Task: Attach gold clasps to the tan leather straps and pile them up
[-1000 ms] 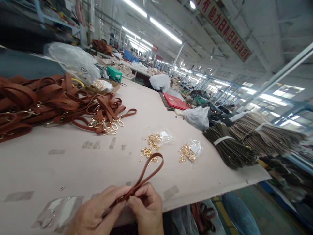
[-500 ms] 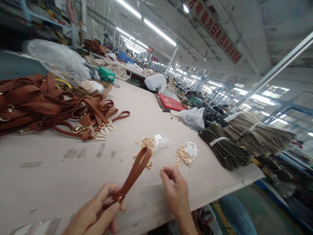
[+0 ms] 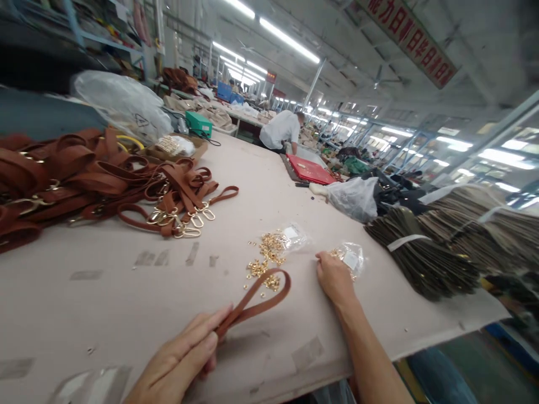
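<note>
A brown leather strap (image 3: 269, 303), bent into a loop, is pinched in my left hand (image 3: 181, 353) above the front of the table. Its lower end is hidden by the fingers. My right hand (image 3: 336, 276) lies over the near-left side of a small pile of gold metal fasteners by a clear plastic bag (image 3: 352, 257) with a white label. Its fingers are curled, and their tips are mostly hidden, so I cannot make out what they hold. Left of that hand, more gold fasteners (image 3: 272, 247) spill from a second clear bag (image 3: 295, 235).
Brown leather straps (image 3: 92, 179) with gold clasps are heaped at the left. Strapped bundles of dark pieces (image 3: 421, 252) stand at the right edge. Farther back are a green box (image 3: 199, 124), a red stack (image 3: 310, 169) and a person in white (image 3: 281, 130) bending over.
My right hand has moved forward to the right-hand fastener pile. The strap loop has turned and tilted lower in my left hand. The view has shifted, and the person in white has leaned forward.
</note>
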Demonstrator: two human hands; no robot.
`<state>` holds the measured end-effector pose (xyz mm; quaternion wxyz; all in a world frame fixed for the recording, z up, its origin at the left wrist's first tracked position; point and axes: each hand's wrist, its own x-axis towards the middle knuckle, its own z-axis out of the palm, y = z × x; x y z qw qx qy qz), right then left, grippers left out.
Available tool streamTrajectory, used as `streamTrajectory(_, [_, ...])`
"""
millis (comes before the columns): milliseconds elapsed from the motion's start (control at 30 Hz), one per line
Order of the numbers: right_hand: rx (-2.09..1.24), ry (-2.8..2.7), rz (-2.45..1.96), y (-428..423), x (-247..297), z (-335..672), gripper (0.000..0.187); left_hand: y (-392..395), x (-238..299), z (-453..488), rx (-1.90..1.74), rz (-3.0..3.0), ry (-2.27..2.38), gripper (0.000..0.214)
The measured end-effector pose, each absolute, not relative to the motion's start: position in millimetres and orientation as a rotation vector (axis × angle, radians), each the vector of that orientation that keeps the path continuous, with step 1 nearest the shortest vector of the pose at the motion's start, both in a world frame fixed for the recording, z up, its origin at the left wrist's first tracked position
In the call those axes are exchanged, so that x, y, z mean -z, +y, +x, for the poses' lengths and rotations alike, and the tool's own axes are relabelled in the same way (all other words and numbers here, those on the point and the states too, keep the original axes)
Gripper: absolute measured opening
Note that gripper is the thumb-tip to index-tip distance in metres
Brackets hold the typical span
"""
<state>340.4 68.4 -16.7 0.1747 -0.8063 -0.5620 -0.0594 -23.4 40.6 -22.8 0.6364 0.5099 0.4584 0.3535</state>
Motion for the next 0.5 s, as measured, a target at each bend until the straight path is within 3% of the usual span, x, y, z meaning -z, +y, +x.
streamTrajectory(233, [-0.008, -1.403, -2.061, 56.5, 7.4, 320.0, 0.019, 43.5, 13.0, -15.1, -0.737, 1.059, 0.975, 0.038])
streamTrajectory(367, [-0.155, -1.238, -1.85, 12.0, 1.5, 254.3, 0.031, 41.7, 3.2, -11.7, -0.697, 1.018, 0.941, 0.025])
streamTrajectory(500, [-0.409, -1.107, -1.525, -27.9, 4.5, 181.2, 0.015, 35.8, -2.6, -8.3, -0.679, 1.079, 0.929, 0.011])
